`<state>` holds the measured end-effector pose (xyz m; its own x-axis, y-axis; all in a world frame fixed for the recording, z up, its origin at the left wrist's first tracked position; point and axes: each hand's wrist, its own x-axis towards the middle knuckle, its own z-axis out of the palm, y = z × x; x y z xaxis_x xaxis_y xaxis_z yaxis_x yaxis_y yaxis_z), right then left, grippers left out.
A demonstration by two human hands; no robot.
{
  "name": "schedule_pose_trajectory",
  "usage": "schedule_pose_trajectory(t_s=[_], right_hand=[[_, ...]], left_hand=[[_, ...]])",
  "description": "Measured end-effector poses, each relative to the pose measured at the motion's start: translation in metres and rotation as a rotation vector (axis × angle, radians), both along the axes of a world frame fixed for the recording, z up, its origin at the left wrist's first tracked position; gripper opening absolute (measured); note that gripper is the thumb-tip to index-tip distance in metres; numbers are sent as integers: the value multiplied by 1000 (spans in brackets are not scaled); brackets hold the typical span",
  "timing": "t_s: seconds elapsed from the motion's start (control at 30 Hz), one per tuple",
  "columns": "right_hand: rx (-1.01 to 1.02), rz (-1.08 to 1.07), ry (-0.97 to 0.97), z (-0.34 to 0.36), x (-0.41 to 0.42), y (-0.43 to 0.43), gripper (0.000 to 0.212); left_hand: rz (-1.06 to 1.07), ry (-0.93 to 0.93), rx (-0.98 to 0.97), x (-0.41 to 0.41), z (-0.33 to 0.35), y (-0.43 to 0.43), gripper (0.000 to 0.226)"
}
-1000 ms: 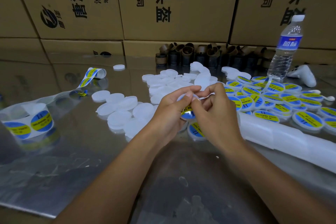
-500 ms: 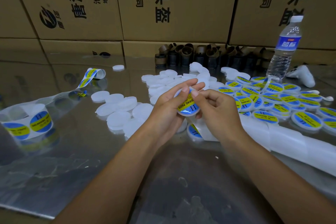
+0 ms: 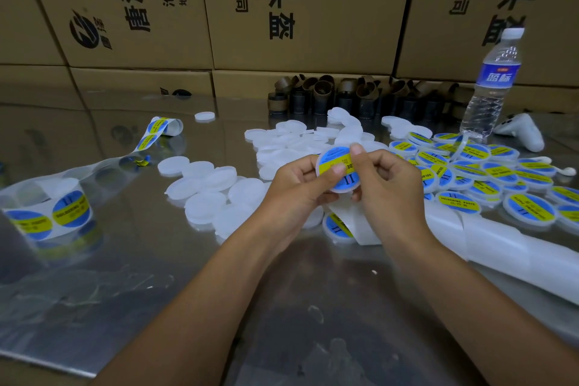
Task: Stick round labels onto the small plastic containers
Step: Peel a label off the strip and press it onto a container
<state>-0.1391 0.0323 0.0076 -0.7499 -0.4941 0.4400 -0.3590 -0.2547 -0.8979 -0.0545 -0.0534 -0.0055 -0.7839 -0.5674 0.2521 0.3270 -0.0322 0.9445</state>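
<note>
Two hands meet above the table [image 3: 125, 260] in our head view. The left hand [image 3: 294, 188] and right hand [image 3: 388, 185] hold one container [image 3: 343, 190] tilted toward us, fingers curled behind it and both thumbs pressing on its label [image 3: 332, 156]. We judge this to be the smoothing-down step, with the label seated. Next we would set it on the labelled pile [image 3: 488, 172] at right, then take a fresh one from the bare pile [image 3: 216, 188] and a sticker from the roll [image 3: 47, 213].

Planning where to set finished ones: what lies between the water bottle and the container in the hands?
Head view: a heap of labelled containers lies between the water bottle and the held container.
</note>
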Motion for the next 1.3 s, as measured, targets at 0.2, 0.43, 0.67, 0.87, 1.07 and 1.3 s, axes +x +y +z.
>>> schedule_pose_trajectory(t_s=[0.2, 0.43, 0.67, 0.87, 1.07, 1.3], right_hand=[[-10, 6, -35, -1, 0, 0, 27], [3, 25, 81, -1, 1, 0, 12], [15, 89, 106, -1, 3, 3, 21], [12, 90, 114, 0, 3, 3, 20], [11, 88, 84, 0, -1, 4, 12], [-15, -125, 78, 6, -24, 7, 20]], left_hand=[[-17, 21, -36, -1, -2, 1, 33], [75, 43, 50, -1, 0, -2, 20], [125, 58, 51, 1, 3, -2, 24], [159, 60, 93, 1, 5, -2, 24], [174, 44, 78, 3, 6, -1, 25], [298, 27, 150, 5, 9, -7, 18]])
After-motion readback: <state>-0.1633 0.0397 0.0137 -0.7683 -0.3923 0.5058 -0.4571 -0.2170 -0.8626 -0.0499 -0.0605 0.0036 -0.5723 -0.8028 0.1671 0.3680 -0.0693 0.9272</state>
